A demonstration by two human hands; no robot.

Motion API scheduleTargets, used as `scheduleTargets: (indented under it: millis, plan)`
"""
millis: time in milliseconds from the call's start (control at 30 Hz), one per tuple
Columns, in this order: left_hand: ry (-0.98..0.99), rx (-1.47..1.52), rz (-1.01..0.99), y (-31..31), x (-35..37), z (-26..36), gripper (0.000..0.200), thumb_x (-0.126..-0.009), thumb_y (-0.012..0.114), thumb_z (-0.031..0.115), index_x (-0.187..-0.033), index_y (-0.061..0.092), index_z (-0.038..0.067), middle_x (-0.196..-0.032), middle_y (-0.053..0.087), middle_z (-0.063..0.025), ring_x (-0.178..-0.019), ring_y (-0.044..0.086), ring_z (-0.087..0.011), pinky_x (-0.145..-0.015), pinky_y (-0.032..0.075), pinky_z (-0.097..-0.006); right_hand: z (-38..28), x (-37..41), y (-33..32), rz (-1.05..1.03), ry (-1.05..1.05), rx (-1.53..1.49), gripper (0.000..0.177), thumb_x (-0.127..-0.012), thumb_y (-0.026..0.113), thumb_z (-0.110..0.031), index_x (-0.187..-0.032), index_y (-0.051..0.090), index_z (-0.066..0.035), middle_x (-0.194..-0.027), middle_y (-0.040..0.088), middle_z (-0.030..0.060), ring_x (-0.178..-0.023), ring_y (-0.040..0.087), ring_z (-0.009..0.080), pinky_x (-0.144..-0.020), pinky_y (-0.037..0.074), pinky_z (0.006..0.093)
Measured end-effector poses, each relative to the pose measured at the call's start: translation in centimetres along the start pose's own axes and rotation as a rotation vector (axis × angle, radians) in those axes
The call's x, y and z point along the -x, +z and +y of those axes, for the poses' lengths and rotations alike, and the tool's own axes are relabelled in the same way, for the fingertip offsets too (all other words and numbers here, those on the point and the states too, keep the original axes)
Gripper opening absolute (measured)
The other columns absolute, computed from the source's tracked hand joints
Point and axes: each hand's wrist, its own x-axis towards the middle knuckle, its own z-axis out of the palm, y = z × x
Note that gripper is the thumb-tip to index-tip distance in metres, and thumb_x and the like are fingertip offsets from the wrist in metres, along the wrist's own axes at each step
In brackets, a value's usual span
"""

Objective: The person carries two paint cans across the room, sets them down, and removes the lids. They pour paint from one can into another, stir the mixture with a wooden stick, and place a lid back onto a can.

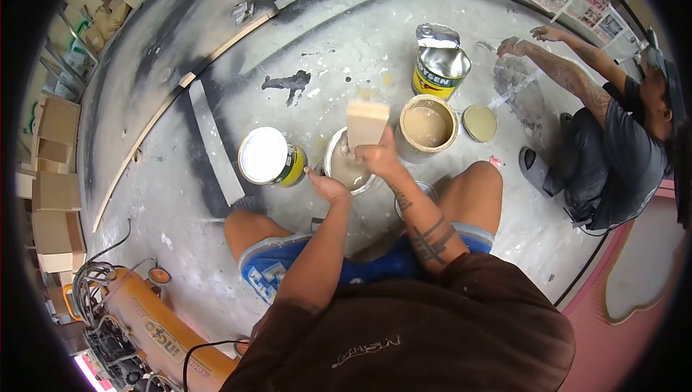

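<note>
My right hand (376, 156) is closed round a flat piece of wood (367, 127), whose upper end is smeared by motion. It stands over an open paint can (353, 176) with greyish-beige paint inside. My left hand (329, 187) cups the near left side of that can, its fingertips close to a neighbouring can (292, 166) with a yellow and green label and a white top. To the right of my right hand is a larger open container (427, 124) of tan paint.
An opened tin (437, 75) with its lid bent up stands farther back. A round lid (479, 123) lies beside the tan paint. Another person (613, 125) squats at the right, arms reaching out. An orange air compressor (158, 331) is at lower left; wooden strips (216, 140) lie on the floor.
</note>
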Motion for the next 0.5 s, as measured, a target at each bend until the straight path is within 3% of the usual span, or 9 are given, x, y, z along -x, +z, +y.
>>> scheduleTargets:
  millis: [100,167,233,300,333,400,467,500]
  plan:
    - [0.031,-0.175,0.032,-0.3,0.0,0.0,0.077,-0.103,0.035,0.054,-0.144,0.042,-0.011,-0.147,0.046,-0.0262,-0.129,0.051,-0.0352,-0.109,0.039,-0.0396,-0.9,-0.7,-0.6,-0.174,-0.084,0.002,0.038,-0.059,0.054,0.005,-0.095,0.065,0.006,-0.086,0.068,0.0112,-0.072,0.064,0.0202,-0.062,0.053,0.0318]
    - [0.017,-0.116,0.045,-0.3,-0.5,-0.7,0.078,-0.103,0.035,0.055,-0.143,0.043,-0.011,-0.146,0.047,-0.0269,-0.129,0.051,-0.0356,-0.109,0.039,-0.0395,1.6,-0.2,-0.3,0.040,0.006,-0.133,0.024,-0.061,0.059,0.001,-0.083,0.070,0.003,-0.074,0.068,0.0059,-0.064,0.062,0.0142,-0.058,0.049,0.0284]
    - [0.011,-0.050,0.034,-0.5,-0.9,-1.2,0.078,-0.102,0.035,0.055,-0.143,0.044,-0.011,-0.146,0.047,-0.0277,-0.129,0.051,-0.0359,-0.109,0.038,-0.0394,3.5,0.8,-0.5,0.056,-0.008,0.037,0.025,-0.062,0.060,0.000,-0.085,0.070,0.003,-0.075,0.068,0.0071,-0.065,0.062,0.0154,-0.059,0.049,0.0283]
    - [-0.030,0.103,-0.127,-0.8,-1.5,-1.5,0.079,-0.102,0.035,0.057,-0.142,0.045,-0.011,-0.145,0.048,-0.0278,-0.129,0.051,-0.0364,-0.110,0.038,-0.0396,3.5,-0.2,-0.8,-0.242,-0.106,0.328,0.026,-0.065,0.062,-0.001,-0.089,0.069,0.003,-0.079,0.069,0.0086,-0.068,0.064,0.0180,-0.061,0.051,0.0298]
    - [-0.031,0.096,-0.119,-0.9,-1.4,-1.4,0.079,-0.102,0.035,0.057,-0.142,0.045,-0.011,-0.145,0.048,-0.0278,-0.129,0.051,-0.0364,-0.110,0.038,-0.0396,3.3,-0.2,-0.6,-0.243,-0.097,0.323,0.026,-0.065,0.062,-0.001,-0.089,0.069,0.003,-0.079,0.069,0.0086,-0.068,0.064,0.0180,-0.061,0.051,0.0298]
    - [0.004,-0.202,0.069,-0.5,-0.4,-0.5,0.079,-0.102,0.035,0.057,-0.140,0.046,-0.012,-0.141,0.051,-0.0266,-0.127,0.052,-0.0344,-0.110,0.038,-0.0397,1.4,-0.8,-0.3,-0.110,-0.247,0.141,0.029,-0.064,0.064,-0.001,-0.092,0.068,0.003,-0.082,0.069,0.0090,-0.070,0.065,0.0194,-0.062,0.051,0.0307]
    - [-0.002,-0.118,0.041,-0.4,0.4,0.0,0.079,-0.102,0.035,0.056,-0.139,0.047,-0.012,-0.140,0.051,-0.0264,-0.126,0.052,-0.0341,-0.109,0.038,-0.0401,2.8,-0.6,0.4,0.111,-0.301,-0.038,0.029,-0.063,0.063,0.000,-0.091,0.069,0.004,-0.081,0.070,0.0091,-0.068,0.065,0.0189,-0.060,0.051,0.0302]
    - [-0.001,-0.029,0.000,0.1,0.5,0.4,0.079,-0.102,0.035,0.056,-0.139,0.047,-0.013,-0.139,0.052,-0.0262,-0.125,0.053,-0.0339,-0.109,0.038,-0.0404,4.2,-0.5,-0.1,0.107,-0.311,-0.039,0.029,-0.063,0.063,0.000,-0.091,0.069,0.004,-0.081,0.070,0.0091,-0.068,0.065,0.0189,-0.060,0.051,0.0302]
